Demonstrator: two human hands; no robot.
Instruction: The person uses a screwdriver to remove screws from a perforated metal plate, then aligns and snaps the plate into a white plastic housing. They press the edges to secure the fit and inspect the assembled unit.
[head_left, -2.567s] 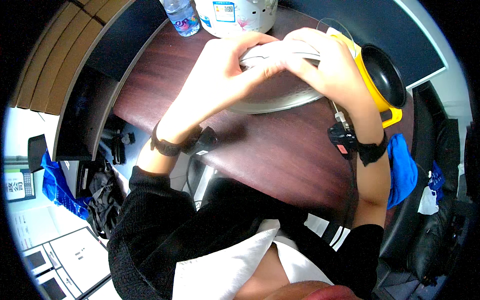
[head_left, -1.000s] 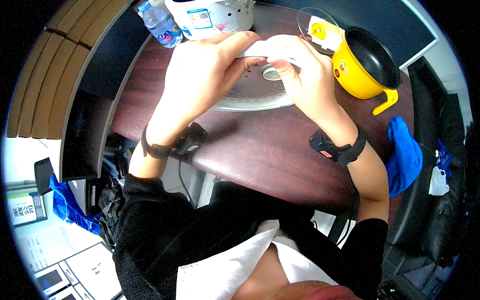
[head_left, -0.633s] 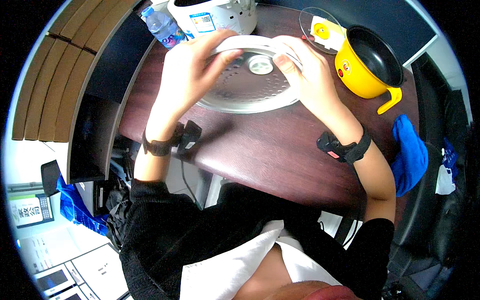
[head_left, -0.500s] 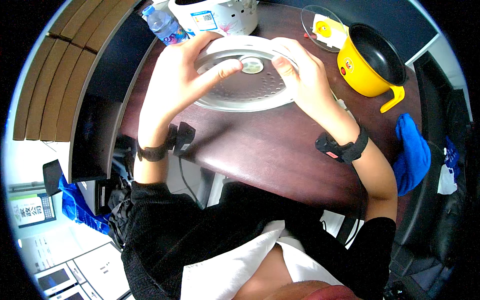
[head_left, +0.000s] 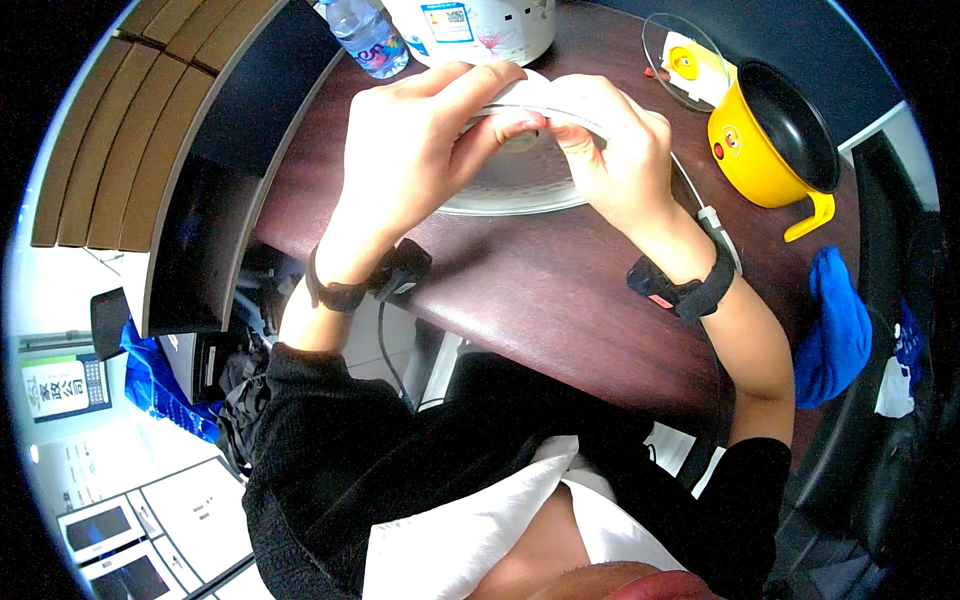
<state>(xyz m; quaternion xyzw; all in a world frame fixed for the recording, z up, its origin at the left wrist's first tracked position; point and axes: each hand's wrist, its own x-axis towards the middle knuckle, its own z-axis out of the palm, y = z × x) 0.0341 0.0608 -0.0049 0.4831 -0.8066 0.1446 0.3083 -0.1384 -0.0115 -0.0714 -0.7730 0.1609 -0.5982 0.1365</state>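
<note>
With both hands I hold a round rice cooker lid (head_left: 510,185), white at the rim with a perforated metal inner side. My left hand (head_left: 405,150) is closed on the upper left part of the rim, its thumb lying along the edge. Opposite it, my right hand (head_left: 625,150) grips the upper right part, and the two thumb tips nearly meet. The hands cover much of the lid, and a pale round knob at its centre is partly hidden by the thumbs. Behind the lid stands a white rice cooker (head_left: 470,30) with a floral print.
A water bottle (head_left: 367,40) stands left of the cooker. To the right is a yellow pot (head_left: 750,140) with a black inside, and behind it a glass lid (head_left: 690,85). A white cord plug (head_left: 715,225) lies by my right wrist, with a blue cloth (head_left: 835,330) at the desk's right edge.
My hands have drawn closer together along the rim, the left one shifting right. The lid has tilted, so less of its perforated side shows. The whole view has shifted slightly.
</note>
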